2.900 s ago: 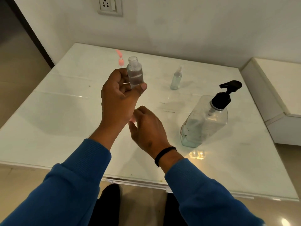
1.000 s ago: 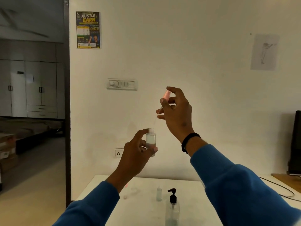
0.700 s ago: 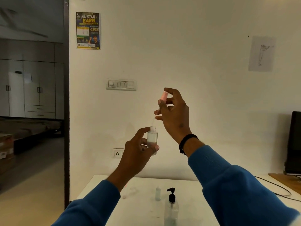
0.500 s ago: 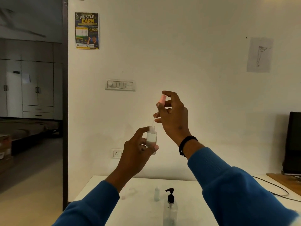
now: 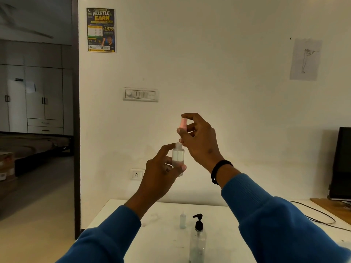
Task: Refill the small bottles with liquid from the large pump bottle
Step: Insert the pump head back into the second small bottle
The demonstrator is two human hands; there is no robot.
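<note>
Left hand (image 5: 161,175) gripping small clear plastic bottle (image 5: 178,158) upright, right hand (image 5: 199,141) pinching pink spray cap (image 5: 183,123) just above its open neck, over white table (image 5: 163,242).

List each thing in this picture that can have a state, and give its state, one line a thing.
Small bottle: uncapped, upright, partly filled, held by left hand.
Pink spray cap: off the bottle, pinched by right hand just above its neck.
Second small bottle: capped, upright on the table.
Large pump bottle: upright, pump fitted, untouched.
</note>
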